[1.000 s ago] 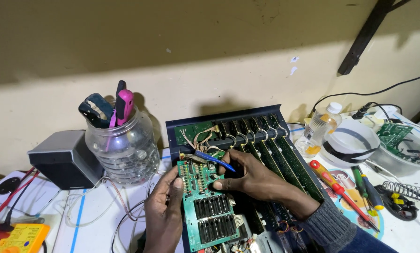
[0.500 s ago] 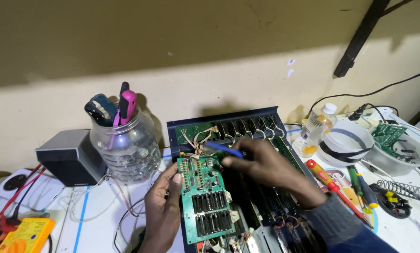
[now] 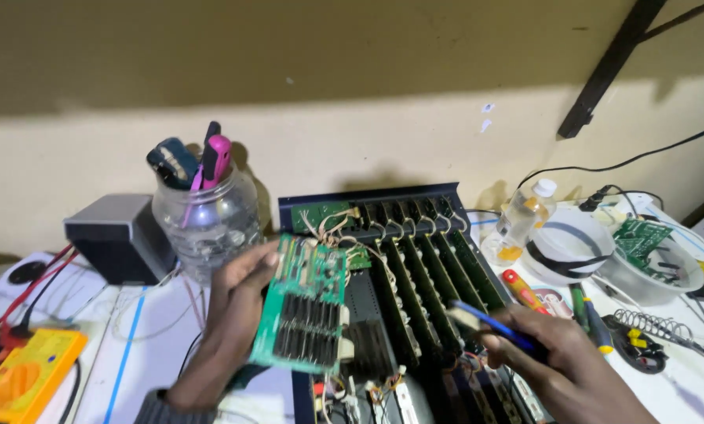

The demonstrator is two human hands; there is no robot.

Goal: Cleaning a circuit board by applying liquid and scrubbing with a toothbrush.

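- Left hand [image 3: 238, 302]: grip closed on the left edge of the green circuit board [image 3: 305, 314], thumb on the face, fingers behind.
- Board is lifted clear of the open chassis [image 3: 383, 259] and tilted up toward the camera; its long axis runs from the top edge near the fingertips down toward the wrist, rows of black chips on the lower half.
- Thin wires [image 3: 328, 228] run from the board's top edge back into the chassis, just beyond the grip.
- Right hand [image 3: 556, 353]: grip closed on a blue-handled brush [image 3: 485, 323], pale bristle end pointing left toward the board, handle running right and down into the fist.
- Versus half a second ago: the board was lying lower over the chassis with the right hand working the brush at its top edge; now the board is raised and turned, and the right hand has pulled back to the right, brush off the board.
- Left of the left-hand grip: clear plastic jar [image 3: 207, 224] with pink and dark-handled tools, grey box [image 3: 116, 247], yellow multimeter [image 3: 26, 373] on the worktop [image 3: 164, 345].
- Right of the right-hand grip: small clear bottle [image 3: 525, 216] with white cap and yellow label, white bowl [image 3: 568, 251] with black tape, red-handled screwdriver [image 3: 521, 289].
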